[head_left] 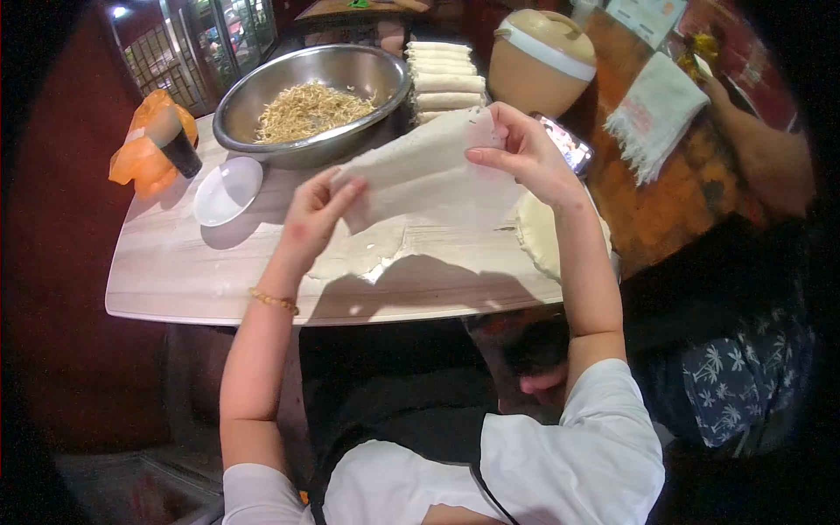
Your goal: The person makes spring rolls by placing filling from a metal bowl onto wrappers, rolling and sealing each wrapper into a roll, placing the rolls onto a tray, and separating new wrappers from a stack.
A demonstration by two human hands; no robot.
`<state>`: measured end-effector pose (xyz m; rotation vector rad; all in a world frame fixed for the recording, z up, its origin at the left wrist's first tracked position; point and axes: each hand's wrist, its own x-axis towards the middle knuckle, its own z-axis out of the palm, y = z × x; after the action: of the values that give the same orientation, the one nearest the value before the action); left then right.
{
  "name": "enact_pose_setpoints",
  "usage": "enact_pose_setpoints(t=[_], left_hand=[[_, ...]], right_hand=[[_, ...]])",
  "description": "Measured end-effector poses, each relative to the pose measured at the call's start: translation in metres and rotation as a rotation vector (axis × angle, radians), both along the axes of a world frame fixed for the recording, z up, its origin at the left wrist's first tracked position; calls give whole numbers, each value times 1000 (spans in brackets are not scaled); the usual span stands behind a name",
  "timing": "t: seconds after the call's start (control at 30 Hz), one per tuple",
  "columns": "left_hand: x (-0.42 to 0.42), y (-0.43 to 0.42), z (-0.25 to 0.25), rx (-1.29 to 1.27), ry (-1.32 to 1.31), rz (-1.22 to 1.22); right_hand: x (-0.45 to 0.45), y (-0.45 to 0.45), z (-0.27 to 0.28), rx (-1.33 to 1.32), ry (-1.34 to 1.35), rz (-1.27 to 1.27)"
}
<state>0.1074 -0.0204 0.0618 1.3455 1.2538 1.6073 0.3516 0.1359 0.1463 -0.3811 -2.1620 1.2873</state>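
A thin, pale spring roll wrapper (420, 171) is stretched in the air between my two hands. My left hand (322, 210) pinches its left edge, and my right hand (521, 153) grips the upper right corner between thumb and fingers. Below, another wrapper (363, 249) lies flat on the light wood-patterned table (175, 276). Round wrappers (538, 236) sit by my right forearm, partly covered by it. Behind the held sheet stands a steel bowl (232, 127) with a shredded, bean-sprout-like filling (311, 112). Finished rolls (448, 83) are piled to the right of the bowl.
On the left are a white bowl (229, 192), a dark cup (181, 156) and an orange plastic bag (156, 175). A beige lidded container (535, 79) and a lit phone (567, 144) stand back right. A fringed towel (658, 109) lies near another person's arm (752, 140).
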Motion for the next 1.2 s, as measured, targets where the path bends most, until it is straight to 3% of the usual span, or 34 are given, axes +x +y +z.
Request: enact_pose_setpoints(t=[0.07,0.13,0.23,0.27,0.33,0.37,0.47,0.9,0.97,1.0,1.07,1.13,1.2], left_hand=[[-7,-22,16,45,23,62],[-17,-45,30,-92,125,132],[-27,-63,23,-217,167,147],[-34,-67,12,-219,171,153],[-49,-70,-27,-507,364,178],[-51,-73,-41,-507,367,183],[-55,-82,-59,-540,258,179],[-61,-88,-48,-513,262,208],[-65,-88,-42,-518,302,221],[-67,-87,-37,-477,394,337],[-76,-81,-34,-425,487,446],[-87,-64,-32,-255,571,573],[-79,-41,-32,-145,515,511]], right_hand=[[-11,-11,-1,-20,27,27],[-24,-15,-6,-44,54,51],[-51,-13,-26,-53,-179,79],[-63,-5,-51,-132,-178,134],[-83,14,-110,7,-342,115],[-85,18,-135,67,-411,100],[-78,8,-150,15,-379,91],[-95,-5,-124,141,-434,31],[-98,-1,-122,310,-354,-3],[-101,1,-117,315,-350,-5],[-106,2,-103,685,-171,-101],[-115,-6,-81,569,-205,-43],[-122,-7,-78,535,-150,-11]])
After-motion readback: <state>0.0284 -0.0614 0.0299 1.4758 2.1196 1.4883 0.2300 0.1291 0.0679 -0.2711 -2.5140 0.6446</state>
